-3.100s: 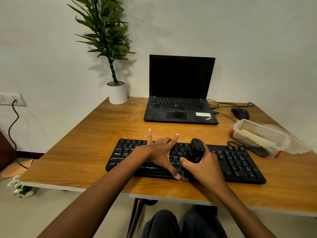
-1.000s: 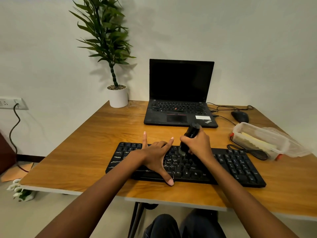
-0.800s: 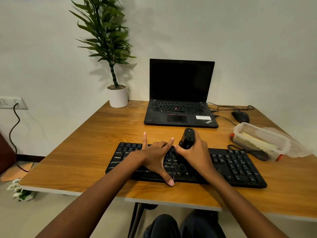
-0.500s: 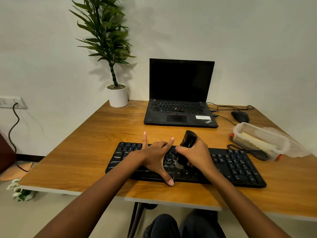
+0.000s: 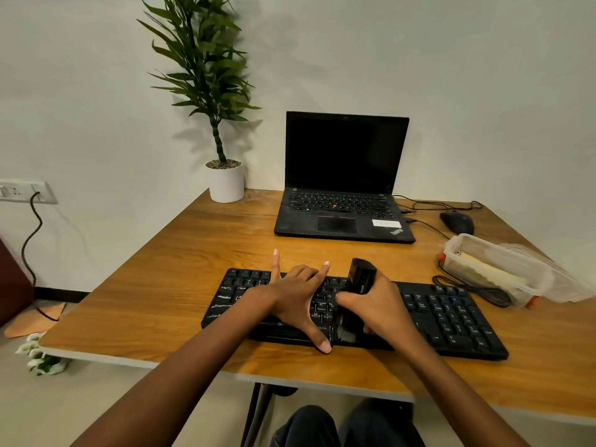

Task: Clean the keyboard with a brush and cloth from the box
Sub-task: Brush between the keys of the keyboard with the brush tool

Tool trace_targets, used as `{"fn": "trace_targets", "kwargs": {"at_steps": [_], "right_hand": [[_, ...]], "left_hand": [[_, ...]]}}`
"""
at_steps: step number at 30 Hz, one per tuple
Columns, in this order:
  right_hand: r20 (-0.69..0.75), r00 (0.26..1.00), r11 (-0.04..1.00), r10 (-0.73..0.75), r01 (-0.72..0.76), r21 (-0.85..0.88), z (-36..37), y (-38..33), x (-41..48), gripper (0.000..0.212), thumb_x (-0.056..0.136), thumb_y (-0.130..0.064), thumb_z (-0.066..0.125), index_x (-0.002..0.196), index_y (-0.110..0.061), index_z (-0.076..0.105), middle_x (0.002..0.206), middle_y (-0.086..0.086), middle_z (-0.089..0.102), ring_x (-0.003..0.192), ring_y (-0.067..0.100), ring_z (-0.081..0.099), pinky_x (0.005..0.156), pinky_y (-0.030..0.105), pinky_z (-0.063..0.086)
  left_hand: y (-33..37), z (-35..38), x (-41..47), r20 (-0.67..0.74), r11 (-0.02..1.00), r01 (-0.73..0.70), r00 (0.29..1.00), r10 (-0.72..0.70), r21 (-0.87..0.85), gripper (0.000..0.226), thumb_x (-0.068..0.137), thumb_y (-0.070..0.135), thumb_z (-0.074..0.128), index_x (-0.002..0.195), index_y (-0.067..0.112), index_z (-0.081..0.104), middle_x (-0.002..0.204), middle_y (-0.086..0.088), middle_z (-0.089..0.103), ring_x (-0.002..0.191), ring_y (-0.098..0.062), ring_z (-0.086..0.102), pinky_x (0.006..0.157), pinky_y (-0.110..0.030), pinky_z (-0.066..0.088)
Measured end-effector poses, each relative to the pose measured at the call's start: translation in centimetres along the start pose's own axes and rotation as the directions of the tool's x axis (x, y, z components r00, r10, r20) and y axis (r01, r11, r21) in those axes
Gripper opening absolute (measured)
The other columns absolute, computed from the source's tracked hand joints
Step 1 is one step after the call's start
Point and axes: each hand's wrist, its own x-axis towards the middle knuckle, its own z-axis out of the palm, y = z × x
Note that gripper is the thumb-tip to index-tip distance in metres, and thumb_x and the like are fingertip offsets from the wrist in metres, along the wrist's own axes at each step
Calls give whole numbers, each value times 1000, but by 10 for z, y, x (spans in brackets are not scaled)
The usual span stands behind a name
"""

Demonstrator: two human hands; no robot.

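A black keyboard (image 5: 451, 317) lies across the front of the wooden desk (image 5: 180, 285). My left hand (image 5: 296, 298) rests on its left half with fingers spread, the thumb at the keyboard's front edge. My right hand (image 5: 380, 308) grips a black brush (image 5: 361, 279) by its handle, held upright; the bristles touch the keys near the front row at the keyboard's middle. A clear plastic box (image 5: 483, 269) sits at the right, with a pale cloth inside and its lid beside it.
A black laptop (image 5: 345, 175) stands open behind the keyboard. A mouse (image 5: 458, 221) and cables (image 5: 467, 288) lie at the back right, near the box. A potted plant (image 5: 222, 179) stands at the back left corner. My knees show under the desk's front edge.
My right hand has drawn the brush from the keyboard's back rows toward its front edge. The left hand has stayed in place on the keys.
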Motion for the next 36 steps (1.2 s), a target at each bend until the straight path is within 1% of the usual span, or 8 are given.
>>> {"fn": "trace_targets", "kwargs": {"at_steps": [2,4,8,16,24,28,33,36], "right_hand": [[-55,998,1000,3,-4,-18,1,-2,19,31,71,-24,72,91,-19,48,75,-1,58,59,14,58,43,22,44],[-148,989,1000,-24,20,-24,4,-4,37,32,72,-26,71,94,-16,50,77,0,59,68,19,60,55,30,51],[-252,956,984,-150,121,-127,11,-5,48,43,76,-29,72,107,-14,46,88,2,63,77,20,62,62,32,51],[-13,995,995,-96,95,-42,10,-3,-21,43,70,-28,72,102,-31,45,81,-10,59,74,4,59,60,23,49],[-247,961,989,-124,99,-112,12,-11,46,44,74,-30,71,108,-15,47,90,4,65,80,23,64,64,36,53],[-141,975,973,-170,143,-180,18,-13,16,43,79,-33,68,112,-20,43,89,-1,61,79,18,62,62,31,51],[24,996,993,-83,85,-77,14,-10,-6,44,70,-36,67,107,-30,44,88,-1,61,78,17,61,67,36,54],[-49,998,998,-39,36,-58,10,-9,24,38,72,-36,69,101,-23,48,85,0,61,74,16,61,63,35,55]], "left_hand": [[1,0,0,10,1000,7,1000,-6,-8,137,62,74,66,143,19,-29,159,-5,-3,145,-22,-13,91,-65,-34],[1,-1,-1,21,1000,19,1000,-18,-20,137,61,73,67,143,20,-30,159,-5,-5,145,-23,-15,92,-66,-33],[2,-2,-2,34,999,29,999,-28,-25,137,62,73,67,143,20,-30,159,-5,-7,144,-23,-17,93,-66,-32],[0,-1,-1,41,999,22,999,-21,-25,136,63,72,67,144,20,-28,159,-4,-8,144,-23,-18,91,-63,-36],[3,-4,-2,71,999,45,997,-44,-15,135,62,74,66,145,19,-25,160,-4,-6,144,-22,-17,93,-65,-34],[3,-4,-2,69,999,39,997,-37,-23,131,63,72,67,149,18,-16,160,-3,-6,144,-22,-18,96,-66,-30],[1,-1,-1,66,999,31,997,-29,-20,131,63,72,67,149,21,-17,160,-2,-8,144,-22,-19,92,-63,-35],[3,-2,-1,73,999,49,996,-49,-6,132,63,72,66,147,19,-21,159,-4,-9,144,-22,-20,93,-63,-34]]}}
